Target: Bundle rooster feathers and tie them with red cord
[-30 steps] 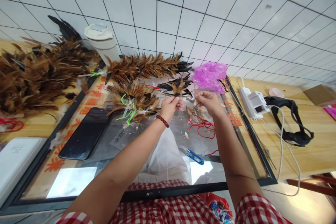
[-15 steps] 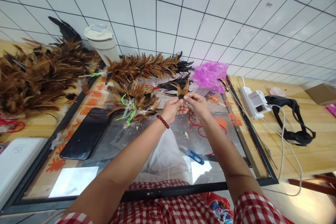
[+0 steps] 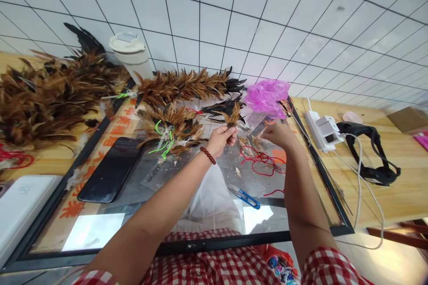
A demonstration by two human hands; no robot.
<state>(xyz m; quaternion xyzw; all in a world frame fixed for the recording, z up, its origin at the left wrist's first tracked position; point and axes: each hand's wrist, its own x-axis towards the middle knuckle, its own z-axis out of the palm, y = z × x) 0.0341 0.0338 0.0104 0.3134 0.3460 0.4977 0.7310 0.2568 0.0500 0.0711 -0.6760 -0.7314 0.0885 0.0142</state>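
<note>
A small bunch of brown feathers (image 3: 232, 118) stands up from my left hand (image 3: 219, 140), pinched by its base between thumb and fingers. To the right, over the glass, my right hand (image 3: 280, 135) is closed, its fingers curled inward; what they hold, if anything, is hidden. Loose feathers (image 3: 256, 141) and tangled red cord (image 3: 262, 160) lie below and beside it. Behind my left hand rest black feathers (image 3: 220, 107) tied with red. A feather bundle with green ties (image 3: 174, 129) is to the left, and a long feather garland (image 3: 183, 85) stretches behind it.
A black-framed glass panel (image 3: 133, 247) spans the table. On it are a phone (image 3: 109, 169), blue thread snips (image 3: 248, 199) and a pink plastic bag (image 3: 267, 97). A white tumbler (image 3: 132, 55) stands behind. A feather heap (image 3: 50, 98) is left; a power strip (image 3: 321, 131) and black headset (image 3: 368, 153) are right.
My right hand has left the feather bunch and moved right, over the glass near the loose feathers. My left hand keeps the bunch in nearly the same place.
</note>
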